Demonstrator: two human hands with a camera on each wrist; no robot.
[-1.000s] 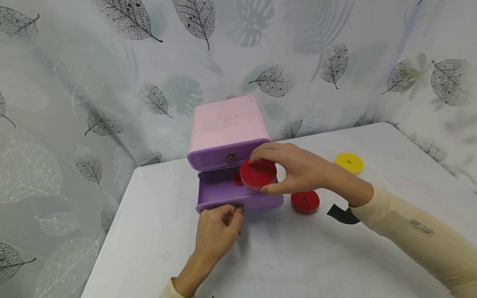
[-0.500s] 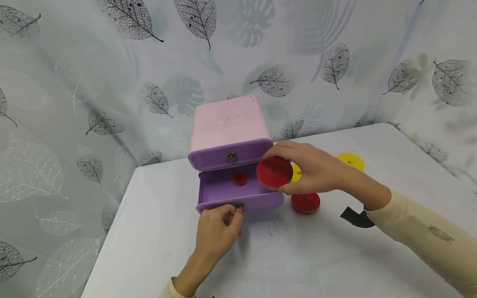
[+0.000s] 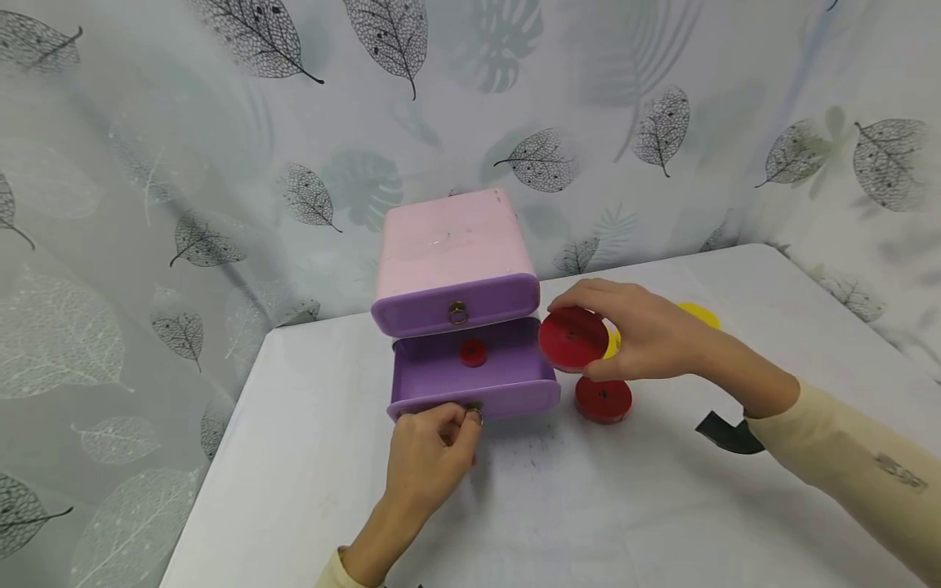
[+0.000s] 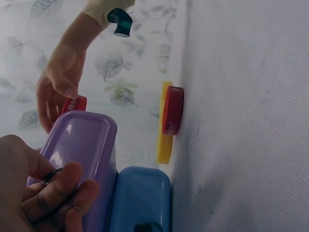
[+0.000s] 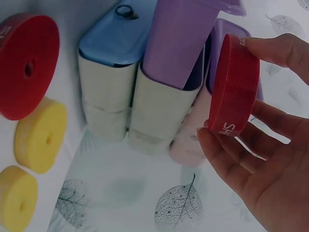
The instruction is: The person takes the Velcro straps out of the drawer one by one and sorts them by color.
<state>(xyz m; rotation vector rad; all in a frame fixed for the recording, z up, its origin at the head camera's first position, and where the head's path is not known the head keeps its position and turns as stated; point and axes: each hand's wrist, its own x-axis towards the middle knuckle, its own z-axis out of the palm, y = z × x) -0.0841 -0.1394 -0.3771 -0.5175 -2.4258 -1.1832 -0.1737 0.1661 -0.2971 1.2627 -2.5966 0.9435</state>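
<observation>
My left hand (image 3: 429, 464) pinches the ring pull (image 3: 476, 415) of a purple drawer (image 3: 507, 400), which stands pulled out. Inside it lies a small red roll (image 3: 473, 353). In my right hand (image 3: 654, 333) is a larger red roll of ribbon (image 3: 572, 339), held by its edge between thumb and fingers, just right of the drawer. White lettering runs along the roll's woven rim in the right wrist view. Below the held roll, another red roll (image 3: 603, 400) lies flat on the table.
A pink-topped drawer unit (image 3: 456, 245) stands at the back, its top purple drawer (image 3: 412, 314) pushed in. A blue drawer (image 4: 140, 198) sits at the bottom. Two yellow rolls (image 5: 41, 135) lie to the right. A dark strap piece (image 3: 731, 433) sticks out by the right sleeve.
My right hand has moved right with the red roll, from over the drawer to beside it, uncovering the small roll inside. The left hand has stayed at the ring.
</observation>
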